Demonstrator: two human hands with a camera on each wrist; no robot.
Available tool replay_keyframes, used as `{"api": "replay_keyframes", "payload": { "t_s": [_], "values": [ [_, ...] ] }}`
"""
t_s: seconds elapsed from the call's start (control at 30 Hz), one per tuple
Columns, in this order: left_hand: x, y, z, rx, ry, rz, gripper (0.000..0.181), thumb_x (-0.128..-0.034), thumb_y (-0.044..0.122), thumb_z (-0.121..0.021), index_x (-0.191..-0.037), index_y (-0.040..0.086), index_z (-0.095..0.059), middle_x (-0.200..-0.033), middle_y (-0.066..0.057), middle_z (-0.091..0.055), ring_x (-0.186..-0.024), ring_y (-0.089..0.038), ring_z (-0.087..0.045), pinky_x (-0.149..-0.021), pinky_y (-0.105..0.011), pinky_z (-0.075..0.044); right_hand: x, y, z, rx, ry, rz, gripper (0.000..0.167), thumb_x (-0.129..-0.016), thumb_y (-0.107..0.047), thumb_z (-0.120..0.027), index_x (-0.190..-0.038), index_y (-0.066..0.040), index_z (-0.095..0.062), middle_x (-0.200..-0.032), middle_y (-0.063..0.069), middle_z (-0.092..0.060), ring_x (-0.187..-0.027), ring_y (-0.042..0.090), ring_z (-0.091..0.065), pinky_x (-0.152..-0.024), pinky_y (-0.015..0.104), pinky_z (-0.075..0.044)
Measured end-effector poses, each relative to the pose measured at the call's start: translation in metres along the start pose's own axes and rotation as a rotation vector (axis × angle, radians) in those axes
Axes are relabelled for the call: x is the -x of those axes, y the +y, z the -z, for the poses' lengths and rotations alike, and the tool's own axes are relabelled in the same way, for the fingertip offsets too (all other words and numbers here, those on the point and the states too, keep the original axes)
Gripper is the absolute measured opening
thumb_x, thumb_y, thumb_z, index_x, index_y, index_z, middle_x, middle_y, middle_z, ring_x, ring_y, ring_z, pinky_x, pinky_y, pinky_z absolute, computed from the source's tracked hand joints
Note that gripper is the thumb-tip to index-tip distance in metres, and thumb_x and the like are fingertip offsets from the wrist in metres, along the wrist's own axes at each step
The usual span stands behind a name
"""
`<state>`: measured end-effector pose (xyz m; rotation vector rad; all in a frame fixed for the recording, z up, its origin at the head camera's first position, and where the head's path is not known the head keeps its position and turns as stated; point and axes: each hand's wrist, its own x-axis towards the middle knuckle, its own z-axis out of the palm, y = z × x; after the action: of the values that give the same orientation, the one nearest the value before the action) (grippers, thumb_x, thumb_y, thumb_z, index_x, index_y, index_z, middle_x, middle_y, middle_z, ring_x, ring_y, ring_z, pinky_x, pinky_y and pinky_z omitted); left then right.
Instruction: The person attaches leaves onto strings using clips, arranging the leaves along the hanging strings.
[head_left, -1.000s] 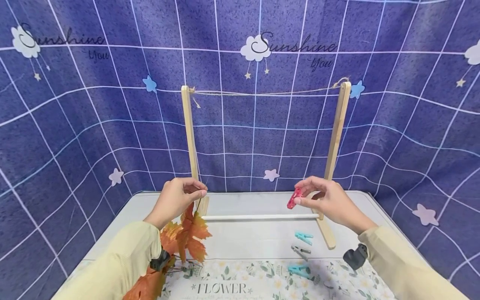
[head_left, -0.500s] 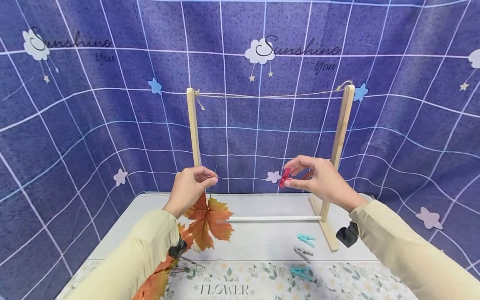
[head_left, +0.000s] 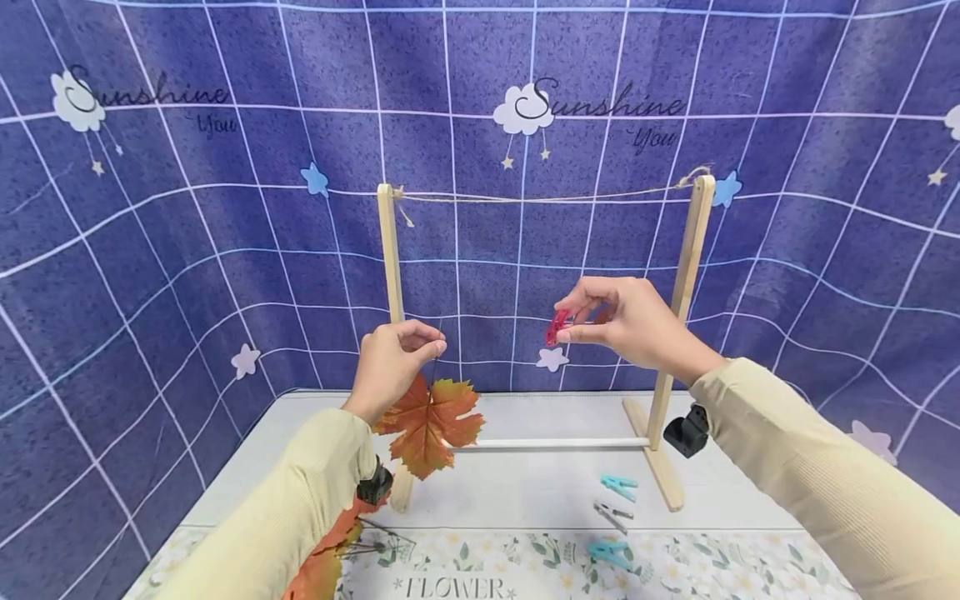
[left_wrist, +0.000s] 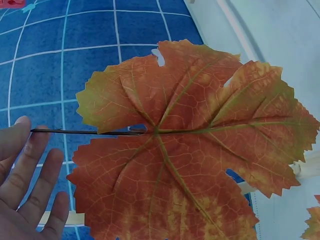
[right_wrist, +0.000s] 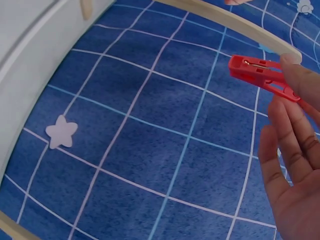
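Observation:
My left hand [head_left: 397, 362] pinches the thin dark stem of an orange artificial maple leaf [head_left: 429, 425] between thumb and forefinger. The leaf hangs below the fingers in the head view and fills much of the left wrist view, its veins [left_wrist: 187, 131] plain to see. Between the thumb and fingertips of my right hand [head_left: 626, 321] is a red clothespin [right_wrist: 262, 75], held in the air to the right of the leaf. Above both hands a twine line [head_left: 525, 200] runs between two wooden posts [head_left: 392, 258]. Neither the leaf nor the clothespin touches the twine.
Two turquoise clothespins [head_left: 618, 486] and a grey clothespin [head_left: 613, 515] lie on the white table [head_left: 525, 492]. More orange leaves [head_left: 318, 575] lie at the front left, partly behind the left sleeve. A white rod [head_left: 555, 443] joins the stand's feet low down. A blue-purple curtain [head_left: 480, 275] hangs behind.
Both hands have risen and come closer together. The left brings the leaf up and rightward from the table; the right carries the red clothespin up and leftward. The head view has shifted slightly.

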<state>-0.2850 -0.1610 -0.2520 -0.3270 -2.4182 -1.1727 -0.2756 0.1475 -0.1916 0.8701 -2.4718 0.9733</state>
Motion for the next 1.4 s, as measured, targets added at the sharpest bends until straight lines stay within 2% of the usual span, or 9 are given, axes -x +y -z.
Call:
{"api": "replay_keyframes", "payload": {
  "t_s": [0.27,0.57,0.8,1.0,1.13,1.4],
  "values": [
    [-0.011,0.009,-0.002,0.034,0.029,-0.016,0.013,-0.0925,0.018,-0.077,-0.1,0.008,-0.078,-0.089,-0.006,-0.078,-0.089,-0.023,-0.073,-0.08,-0.038,-0.049,-0.014,-0.005,0.006,0.002,0.03,0.031,0.013,-0.083,-0.012,-0.085,-0.094,-0.011,-0.078,-0.084,0.001,-0.075,-0.068,0.022,-0.064,-0.061,0.026,-0.048],
    [-0.023,0.017,-0.006,0.029,0.052,-0.027,0.011,-0.0928,0.017,-0.076,-0.1,0.008,-0.078,-0.086,-0.006,-0.078,-0.089,-0.024,-0.072,-0.084,-0.042,-0.049,-0.032,-0.01,0.011,0.024,0.075,0.047,0.013,-0.084,-0.014,-0.085,-0.093,-0.01,-0.078,-0.084,0.002,-0.076,-0.071,0.022,-0.063,-0.064,0.025,-0.048],
    [-0.036,0.019,-0.006,0.025,0.085,-0.045,0.011,-0.0929,0.016,-0.076,-0.099,0.007,-0.078,-0.086,-0.007,-0.077,-0.089,-0.026,-0.071,-0.089,-0.044,-0.047,-0.054,-0.019,0.016,0.025,0.129,0.085,0.012,-0.083,-0.012,-0.086,-0.092,-0.008,-0.079,-0.084,0.004,-0.076,-0.067,0.019,-0.064,-0.059,0.022,-0.045],
    [-0.048,0.019,-0.005,0.041,0.129,-0.047,0.013,-0.0927,0.017,-0.076,-0.099,0.005,-0.077,-0.087,-0.01,-0.077,-0.091,-0.028,-0.071,-0.089,-0.044,-0.047,-0.071,-0.029,0.018,-0.006,0.158,0.086,0.013,-0.081,-0.008,-0.086,-0.091,-0.006,-0.078,-0.084,0.005,-0.076,-0.069,0.02,-0.069,-0.062,0.02,-0.049],
    [-0.054,0.021,-0.007,0.039,0.137,-0.045,0.013,-0.0924,0.017,-0.077,-0.099,0.005,-0.077,-0.087,-0.01,-0.077,-0.092,-0.028,-0.071,-0.09,-0.044,-0.048,-0.083,-0.034,0.02,-0.014,0.169,0.092,0.014,-0.081,-0.009,-0.086,-0.092,-0.006,-0.078,-0.084,0.006,-0.076,-0.071,0.017,-0.07,-0.065,0.019,-0.051],
    [-0.068,0.027,-0.006,0.045,0.176,-0.039,0.015,-0.0924,0.017,-0.077,-0.101,0.005,-0.077,-0.087,-0.013,-0.077,-0.092,-0.028,-0.068,-0.086,-0.042,-0.047,-0.107,-0.048,0.021,0.003,0.188,0.129,0.016,-0.08,-0.013,-0.088,-0.091,-0.007,-0.079,-0.083,0.004,-0.076,-0.072,0.013,-0.067,-0.066,0.021,-0.048]
  ]
}}
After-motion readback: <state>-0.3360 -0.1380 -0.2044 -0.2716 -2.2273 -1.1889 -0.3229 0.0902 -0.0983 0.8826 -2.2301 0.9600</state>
